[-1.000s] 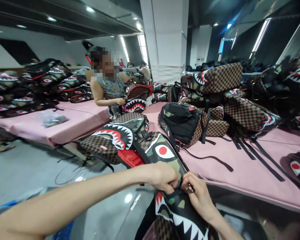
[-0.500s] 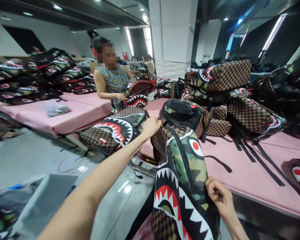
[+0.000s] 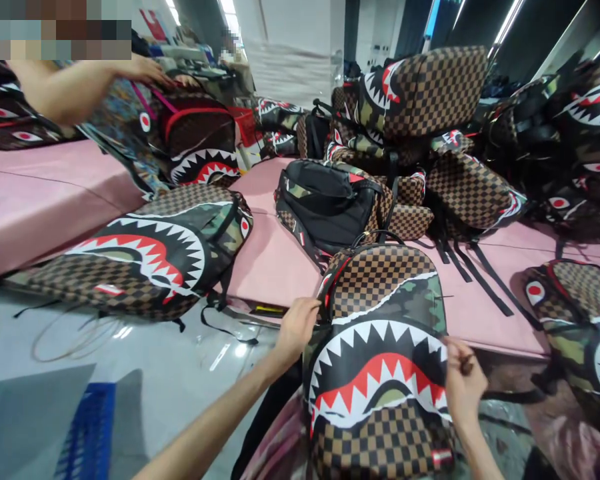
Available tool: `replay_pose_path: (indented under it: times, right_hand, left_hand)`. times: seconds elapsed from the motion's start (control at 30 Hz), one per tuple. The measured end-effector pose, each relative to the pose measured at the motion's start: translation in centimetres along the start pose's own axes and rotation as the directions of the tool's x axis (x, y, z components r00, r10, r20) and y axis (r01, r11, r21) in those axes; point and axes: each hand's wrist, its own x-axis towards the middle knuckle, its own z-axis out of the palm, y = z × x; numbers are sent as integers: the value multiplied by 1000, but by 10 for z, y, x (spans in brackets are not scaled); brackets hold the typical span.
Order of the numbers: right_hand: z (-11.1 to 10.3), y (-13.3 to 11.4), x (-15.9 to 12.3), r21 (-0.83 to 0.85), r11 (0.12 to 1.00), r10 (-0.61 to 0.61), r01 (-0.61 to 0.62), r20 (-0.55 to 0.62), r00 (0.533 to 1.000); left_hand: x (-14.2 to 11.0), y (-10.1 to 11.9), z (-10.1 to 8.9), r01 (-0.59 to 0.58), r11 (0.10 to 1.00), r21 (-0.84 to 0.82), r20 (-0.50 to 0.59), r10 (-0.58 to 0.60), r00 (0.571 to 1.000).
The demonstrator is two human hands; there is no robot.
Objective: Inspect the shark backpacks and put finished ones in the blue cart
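Note:
A backpack [image 3: 380,360] with brown-and-black checks, camouflage patches and a toothed shark mouth stands upright in front of me at the table's edge, its front facing me. My left hand [image 3: 297,328] is closed on its left side edge, near the red-trimmed zip. Against its right edge, my right hand [image 3: 466,380] is curled shut, and a small dark thing shows between the fingers; I cannot make out what it is. A thin dark thread sticks out from the backpack's upper right side. Its back is hidden.
Left of me, another shark backpack [image 3: 145,253] lies partly over the pink table [image 3: 260,267]. A black-backed one [image 3: 325,200] lies behind, with piled backpacks [image 3: 435,93] beyond. Another person's arm [image 3: 75,87] reaches over a red-trimmed backpack [image 3: 200,133]. A blue crate [image 3: 87,427] is on the floor.
The backpack has turned from its side panel to its front. My left hand has moved from the top handle down to the left edge. My view has tilted down and the other person has come nearer.

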Motion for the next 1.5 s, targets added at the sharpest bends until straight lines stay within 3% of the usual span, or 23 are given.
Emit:
replay_pose_path:
  times: [0.03,0.07,0.13,0.23,0.33,0.4,0.5,0.57,0.63,0.7,0.8,0.87,0.9,0.97,1.07,1.13,1.2,1.33,1.5]
  right_hand:
    - [5,-11,-14,8,999,-52,51,191,980]
    - [12,-19,-29,35,997,-83,76,376,923]
    - [26,-30,-57,75,994,-105,75,609,786]
    - [45,-30,-89,62,996,-84,57,713,697]
    - [53,-24,-102,84,991,-131,103,723,679]
    - [55,-20,-106,100,986,-164,133,727,667]
    - [54,-18,-111,73,987,-153,146,725,671]
    - [52,-17,-114,70,985,-159,159,730,664]
    - [46,-15,-118,97,981,-186,171,736,651]
    - [36,-13,-120,129,976,-214,176,731,649]
    - [25,-14,-120,140,975,-221,173,697,683]
    - [25,-21,-120,174,965,-261,194,675,690]
    - [28,-26,-120,203,954,-301,222,680,669]
    - [38,-38,-120,276,911,-408,307,714,569]
    - [54,-48,-124,364,829,-525,424,766,370]
    - [61,-43,-130,390,797,-552,461,780,294]
    - [64,-32,-137,388,814,-537,432,786,306]
    - [61,-15,-146,419,874,-485,244,776,403]
    - [55,-17,-145,451,884,-460,119,798,390]
  left_hand:
    - [-7,-1,1,-90,994,68,4,90,996]
    - [-13,-3,3,-132,981,142,33,129,991]
    - [-23,-8,4,-81,962,260,104,55,993]
    - [-26,-15,4,68,955,289,110,-104,988]
    - [-17,-14,6,35,960,276,132,-73,989]
    - [-10,-10,9,22,957,288,211,-86,974]
    - [1,-5,11,183,942,282,360,-281,890]
    - [10,-4,5,248,931,267,437,-346,830]
    - [20,-5,-7,254,939,231,528,-341,778]
    - [30,-4,-22,267,944,194,650,-327,686]
    - [41,0,-41,284,940,187,784,-317,534]
    - [43,3,-49,283,936,211,813,-329,480]
    - [42,5,-51,279,934,222,821,-334,464]
    - [39,5,-52,269,936,228,837,-329,437]
    - [32,0,-48,196,937,290,820,-349,453]
    - [28,-7,-44,135,920,368,776,-384,500]
    - [25,-13,-41,112,904,413,746,-407,527]
    - [17,-22,-40,144,916,374,772,-394,499]
    - [4,-28,-41,284,921,267,770,-381,513]
